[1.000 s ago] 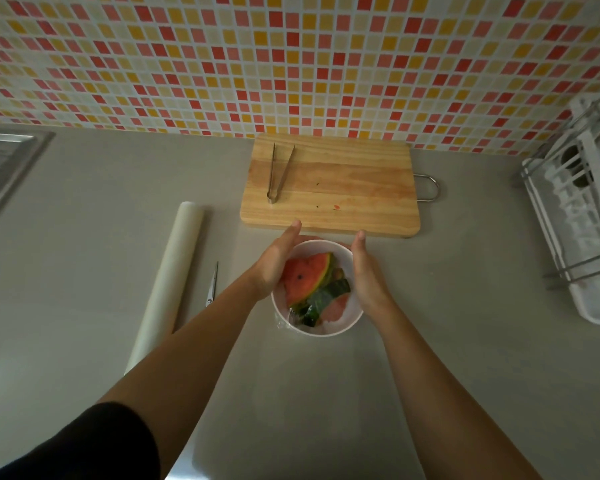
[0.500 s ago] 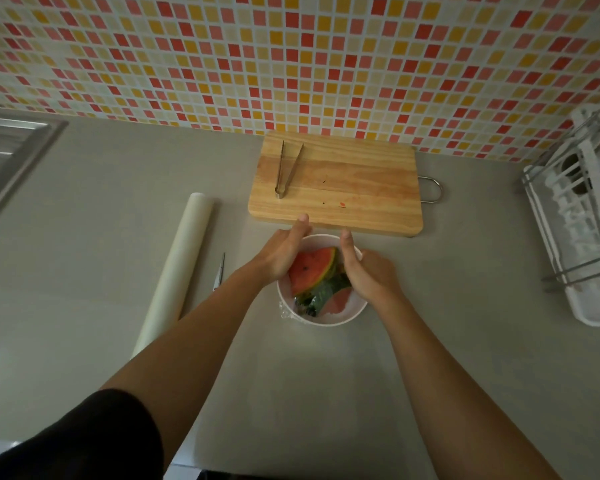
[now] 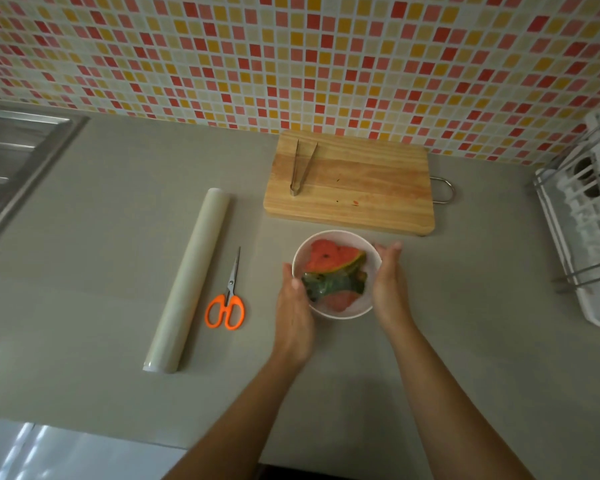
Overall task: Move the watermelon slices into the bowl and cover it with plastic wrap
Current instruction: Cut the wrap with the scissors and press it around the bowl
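On the grey table (image 3: pixel 101 258), just in front of the cutting board (image 3: pixel 354 188), sits the white bowl (image 3: pixel 369 252) with the watermelon slices (image 3: pixel 333 258) inside, red flesh and green rind showing through what looks like a film of plastic wrap; the film itself is hard to make out. From the head view, the left hand (image 3: pixel 293 310) lies flat against the bowl's near left side, fingers together and thumb at the rim, while the right hand (image 3: pixel 388 275) cups the right side, fingers loosely curved and not gripping.

The step in hand seems to be smoothing the wrap down around the rim. To do it well, both palms should press downward and inward along the wall, working round so the film clings evenly without tipping the bowl.

Nearby, the roll of wrap (image 3: pixel 187 282) lies to the left, with orange-handled scissors (image 3: pixel 227 299) between it and the bowl. Tongs (image 3: pixel 300 168) rest on the board; a dish rack (image 3: pixel 582 237) stands well apart at right. Nothing crowds the hands.
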Action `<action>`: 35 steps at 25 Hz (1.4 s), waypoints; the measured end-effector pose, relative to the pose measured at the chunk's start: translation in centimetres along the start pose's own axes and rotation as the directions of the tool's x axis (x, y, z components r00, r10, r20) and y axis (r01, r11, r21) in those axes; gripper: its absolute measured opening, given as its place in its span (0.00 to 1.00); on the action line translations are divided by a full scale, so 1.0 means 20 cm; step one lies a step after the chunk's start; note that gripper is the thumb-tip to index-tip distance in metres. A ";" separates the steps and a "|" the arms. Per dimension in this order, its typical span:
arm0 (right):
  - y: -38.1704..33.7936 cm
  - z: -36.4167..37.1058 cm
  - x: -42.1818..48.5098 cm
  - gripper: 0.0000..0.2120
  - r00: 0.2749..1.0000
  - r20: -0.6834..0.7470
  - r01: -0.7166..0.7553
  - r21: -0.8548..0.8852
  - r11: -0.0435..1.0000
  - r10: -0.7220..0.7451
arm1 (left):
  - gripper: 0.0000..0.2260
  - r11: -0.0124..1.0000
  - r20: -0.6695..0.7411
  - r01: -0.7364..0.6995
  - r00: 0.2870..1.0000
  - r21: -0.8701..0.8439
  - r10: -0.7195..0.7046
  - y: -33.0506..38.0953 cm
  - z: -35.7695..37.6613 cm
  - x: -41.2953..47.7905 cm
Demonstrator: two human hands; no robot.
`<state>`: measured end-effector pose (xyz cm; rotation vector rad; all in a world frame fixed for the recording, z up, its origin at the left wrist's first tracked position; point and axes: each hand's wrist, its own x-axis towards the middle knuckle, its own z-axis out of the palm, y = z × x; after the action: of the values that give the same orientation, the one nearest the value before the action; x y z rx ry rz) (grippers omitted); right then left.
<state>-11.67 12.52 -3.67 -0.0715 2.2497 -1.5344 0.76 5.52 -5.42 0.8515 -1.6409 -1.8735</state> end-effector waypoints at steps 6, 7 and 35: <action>0.02 -0.07 -0.01 0.22 0.992 -0.042 0.111 -0.198 0.974 -0.121 | 0.26 0.807 -0.196 0.347 0.937 0.478 -0.287 0.07 -0.18 0.32; 0.01 -0.07 0.01 0.22 0.996 0.032 0.092 -0.171 0.981 -0.088 | 0.27 0.777 -0.210 0.413 0.911 0.475 -0.355 0.08 -0.18 0.34; -0.19 0.00 0.40 0.08 0.878 0.419 -0.129 -0.262 0.956 0.233 | 0.13 0.899 0.115 0.401 0.899 0.175 -0.423 0.15 -0.06 0.56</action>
<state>-19.77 8.88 -2.73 -0.2451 1.9808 -1.0289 -6.06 -3.79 -3.92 1.2285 -1.8169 -2.1632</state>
